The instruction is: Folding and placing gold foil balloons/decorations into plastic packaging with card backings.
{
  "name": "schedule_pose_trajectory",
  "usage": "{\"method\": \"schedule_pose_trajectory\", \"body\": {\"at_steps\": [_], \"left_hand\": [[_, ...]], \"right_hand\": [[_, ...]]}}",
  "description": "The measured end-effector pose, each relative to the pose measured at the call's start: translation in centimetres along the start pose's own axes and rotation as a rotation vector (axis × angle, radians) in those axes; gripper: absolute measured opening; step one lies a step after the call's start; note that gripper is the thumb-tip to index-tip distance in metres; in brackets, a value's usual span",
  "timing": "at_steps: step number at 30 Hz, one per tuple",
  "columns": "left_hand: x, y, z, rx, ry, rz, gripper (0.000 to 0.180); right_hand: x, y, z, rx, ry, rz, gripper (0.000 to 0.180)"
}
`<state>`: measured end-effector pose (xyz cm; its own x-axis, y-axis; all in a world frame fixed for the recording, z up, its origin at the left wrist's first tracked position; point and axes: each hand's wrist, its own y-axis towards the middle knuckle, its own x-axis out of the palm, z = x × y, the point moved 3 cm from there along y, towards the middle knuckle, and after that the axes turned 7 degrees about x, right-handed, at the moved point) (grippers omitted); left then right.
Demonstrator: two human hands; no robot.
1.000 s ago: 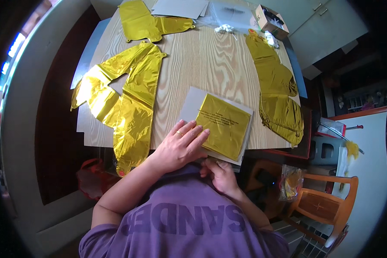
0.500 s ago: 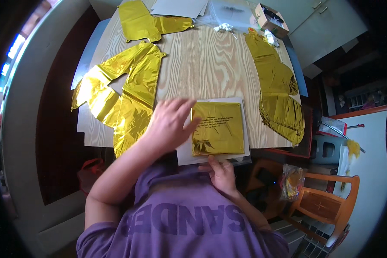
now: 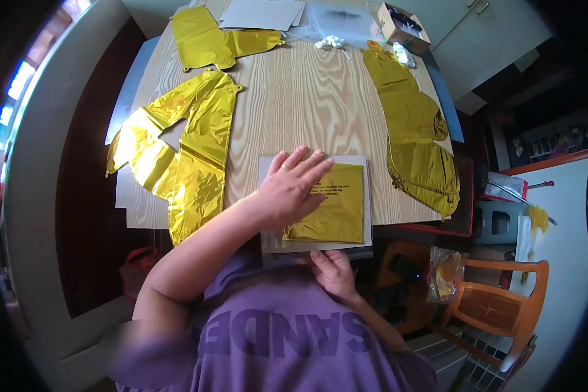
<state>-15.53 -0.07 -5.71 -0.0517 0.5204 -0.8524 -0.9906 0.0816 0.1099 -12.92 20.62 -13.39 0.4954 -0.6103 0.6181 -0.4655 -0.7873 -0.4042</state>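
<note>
At the table's near edge lies a clear plastic bag (image 3: 307, 247) holding a white card (image 3: 367, 196) and a folded gold foil balloon (image 3: 336, 215) with dark print in front of it. My left hand (image 3: 293, 186) lies over the package's left part, palm down and fingers spread, hiding part of the print. The near edge of the bag is pinched between the thumb and fingers of my right hand (image 3: 333, 271), just off the table.
Flat gold foil balloons lie at the left (image 3: 206, 144), far left (image 3: 199, 39) and right (image 3: 415, 124) of the table (image 3: 300, 98). Grey-white cards (image 3: 258, 14), clear bags (image 3: 343, 23) and a cardboard box (image 3: 405, 29) stand at the back. A wooden chair (image 3: 496, 310) is at right.
My left hand has moved right and come down over the package, fingers spreading. My right hand keeps its pinch at the bag's near edge.
</note>
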Motion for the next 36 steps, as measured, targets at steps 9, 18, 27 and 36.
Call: {"method": "schedule_pose_trajectory", "body": {"at_steps": [9, 18, 27, 36], "left_hand": [[-4.8, 2.1, -5.1, -0.310, -0.355, 0.225, 0.030], [-6.1, 4.1, -5.7, -0.420, -0.298, -0.185, 0.033], [-4.2, 3.2, -5.6, -0.216, -0.204, 0.061, 0.030], [-0.4, -7.9, 3.3, -0.037, 0.048, 0.254, 0.086]], "right_hand": [[-0.4, -0.3, -0.9, -0.076, -0.147, -0.007, 0.023], [-0.6, -0.9, -1.3, -0.108, -0.252, 0.047, 0.020], [-2.3, 0.2, -0.7, 0.005, -0.143, 0.027, 0.020], [-1.2, -0.1, -1.6, -0.053, 0.090, 0.120, 0.018]]}}
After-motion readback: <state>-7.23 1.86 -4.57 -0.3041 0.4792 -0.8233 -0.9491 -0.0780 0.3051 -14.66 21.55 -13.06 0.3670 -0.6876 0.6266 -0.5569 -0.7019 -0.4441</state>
